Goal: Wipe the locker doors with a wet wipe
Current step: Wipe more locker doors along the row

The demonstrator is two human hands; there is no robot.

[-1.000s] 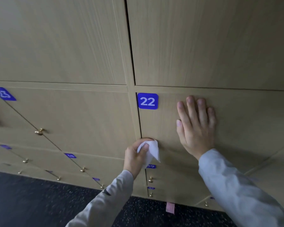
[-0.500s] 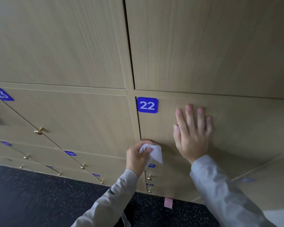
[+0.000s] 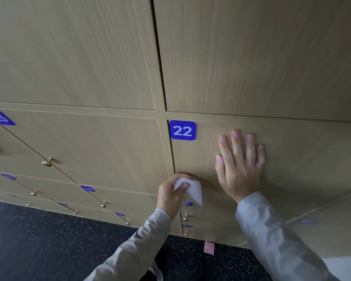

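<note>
Your L hand (image 3: 171, 194) pinches the wipe (image 3: 190, 189), fingers curled round it, low on door 22 (image 3: 292, 169) by its left edge, right where the knob would sit; knob itself is hidden, can't tell if you're on it. Loose corner of the wipe hangs down-right. Your R hand (image 3: 240, 167) lies flat on the same door, fingers straight, pointing up, just right of the wipe and holding nothing. The 22 tag (image 3: 182, 130) sits at the top-left corner. Unwiped panel prob. lies up and right of the wipe, so the L hand is nearer; R hand sits in that path.
</note>
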